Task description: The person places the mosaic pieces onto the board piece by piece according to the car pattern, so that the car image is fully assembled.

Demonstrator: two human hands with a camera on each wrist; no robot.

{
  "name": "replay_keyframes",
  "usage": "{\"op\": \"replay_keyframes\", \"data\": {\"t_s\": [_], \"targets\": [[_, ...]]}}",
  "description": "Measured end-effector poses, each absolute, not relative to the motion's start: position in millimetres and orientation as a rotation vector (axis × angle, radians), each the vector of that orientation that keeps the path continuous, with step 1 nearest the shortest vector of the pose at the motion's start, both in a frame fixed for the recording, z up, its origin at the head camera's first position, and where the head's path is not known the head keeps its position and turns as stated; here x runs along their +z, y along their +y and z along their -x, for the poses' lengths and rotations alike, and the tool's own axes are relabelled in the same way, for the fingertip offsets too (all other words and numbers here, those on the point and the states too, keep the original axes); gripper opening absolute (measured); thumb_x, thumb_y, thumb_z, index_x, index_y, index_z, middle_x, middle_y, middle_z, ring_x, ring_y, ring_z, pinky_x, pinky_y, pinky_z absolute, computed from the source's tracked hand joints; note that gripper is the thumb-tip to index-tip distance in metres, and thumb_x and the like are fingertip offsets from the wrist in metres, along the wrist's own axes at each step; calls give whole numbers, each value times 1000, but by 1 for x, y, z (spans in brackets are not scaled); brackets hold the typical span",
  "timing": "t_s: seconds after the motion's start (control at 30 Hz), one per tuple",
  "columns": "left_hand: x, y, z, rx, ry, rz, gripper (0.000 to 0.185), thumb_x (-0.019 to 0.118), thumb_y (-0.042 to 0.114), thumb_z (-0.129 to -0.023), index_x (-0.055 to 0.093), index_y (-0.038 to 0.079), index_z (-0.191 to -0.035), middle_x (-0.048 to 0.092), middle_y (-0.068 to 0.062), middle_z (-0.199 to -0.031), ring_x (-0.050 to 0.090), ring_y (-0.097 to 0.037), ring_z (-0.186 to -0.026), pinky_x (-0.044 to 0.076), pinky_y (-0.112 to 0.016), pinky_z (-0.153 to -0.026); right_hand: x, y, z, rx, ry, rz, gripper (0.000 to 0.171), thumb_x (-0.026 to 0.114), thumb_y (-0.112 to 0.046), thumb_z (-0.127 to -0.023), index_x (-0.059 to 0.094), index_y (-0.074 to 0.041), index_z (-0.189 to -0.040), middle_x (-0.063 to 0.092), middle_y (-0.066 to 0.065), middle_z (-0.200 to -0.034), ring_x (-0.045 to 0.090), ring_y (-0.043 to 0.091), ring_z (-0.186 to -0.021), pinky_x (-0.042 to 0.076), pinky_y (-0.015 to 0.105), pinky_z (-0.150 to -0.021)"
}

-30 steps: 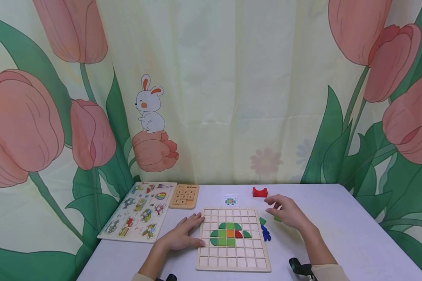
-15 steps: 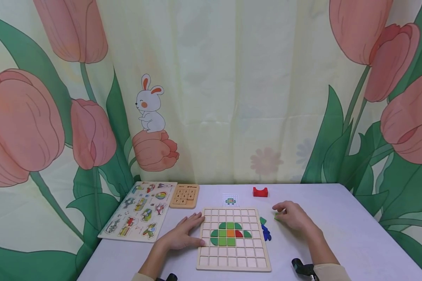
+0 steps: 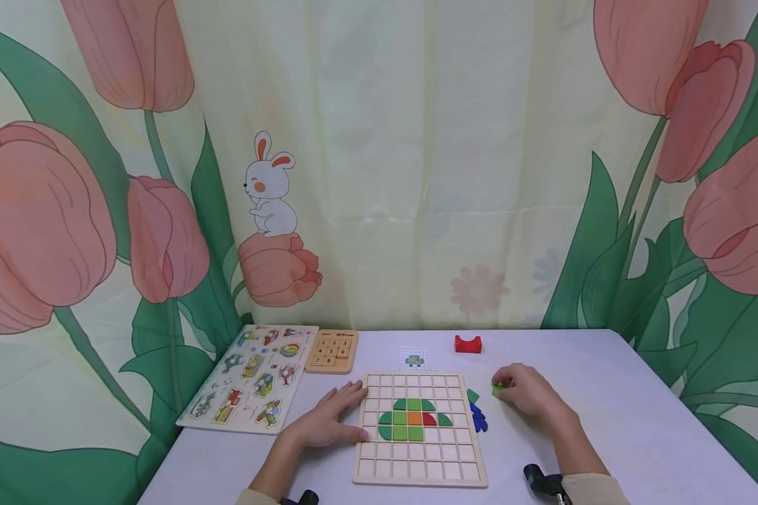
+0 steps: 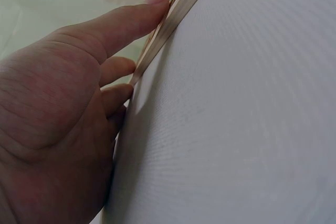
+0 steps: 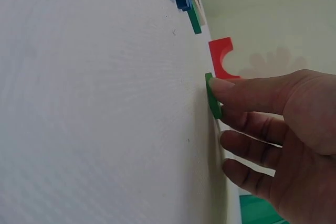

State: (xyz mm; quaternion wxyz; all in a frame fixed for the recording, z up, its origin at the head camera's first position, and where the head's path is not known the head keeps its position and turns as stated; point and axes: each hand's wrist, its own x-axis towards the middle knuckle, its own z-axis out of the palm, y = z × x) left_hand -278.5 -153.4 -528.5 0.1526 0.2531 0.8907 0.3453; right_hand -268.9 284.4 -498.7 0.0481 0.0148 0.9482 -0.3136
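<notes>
A wooden grid board (image 3: pixel 410 466) lies near the table's front, with green, orange and red tiles forming a figure in its middle. My left hand (image 3: pixel 331 417) rests flat on the table. Its straight fingers (image 4: pixel 123 24) lie against the board's left edge (image 4: pixel 173 22). Right of the board, my right hand (image 3: pixel 512 389) pinches a small green piece (image 3: pixel 497 388) that lies on the table. In the right wrist view the index fingertip (image 5: pixel 220 85) sits on that green piece (image 5: pixel 211 100), and the thumb is hidden.
A red arch piece (image 3: pixel 467 344) lies beyond my right hand. Blue pieces (image 3: pixel 478 419) and a dark green piece (image 3: pixel 471 396) sit by the board's right edge. A small pattern card (image 3: pixel 413 359), a number puzzle (image 3: pixel 331 351) and a vehicle puzzle (image 3: pixel 249 382) lie behind and to the left.
My right hand has dropped to the table and drawn slightly nearer, and its fingers have come onto the green piece. The left hand has not moved.
</notes>
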Motion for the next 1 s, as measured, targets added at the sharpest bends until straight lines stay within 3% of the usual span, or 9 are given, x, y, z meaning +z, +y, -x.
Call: {"op": "replay_keyframes", "data": {"t_s": [0.33,0.63,0.8,1.0], "targets": [[-528,-153,278,986,2563,-734,93,78,57,-85,40,19,-161,24,-3,-174,14,-31,-163,0,-59,-132,-501,284,270,-956,2873,-6,19,75,-6,-93,75,-9,-112,65,5,-98,56,22,-94,56,39,-84],[-530,-155,280,988,2565,-757,93,78,56,-85,41,18,-161,25,-3,-174,15,-31,-163,1,-60,-132,-498,278,269,-1023,2890,49,16,76,-1,-90,71,-13,-100,65,1,-93,57,20,-92,57,35,-81],[-530,-155,280,994,2563,-763,93,78,56,-86,40,17,-161,25,-4,-174,15,-31,-163,2,-60,-132,-492,276,267,-1042,2880,46,20,79,-2,-88,78,-11,-105,68,1,-96,58,20,-94,59,36,-84],[-530,-154,280,991,2565,-765,93,78,56,-86,40,18,-161,25,-3,-174,15,-31,-163,2,-59,-132,-484,270,263,-1093,2869,80,24,80,-6,-89,80,-11,-112,68,2,-98,58,19,-93,58,29,-77]]}}
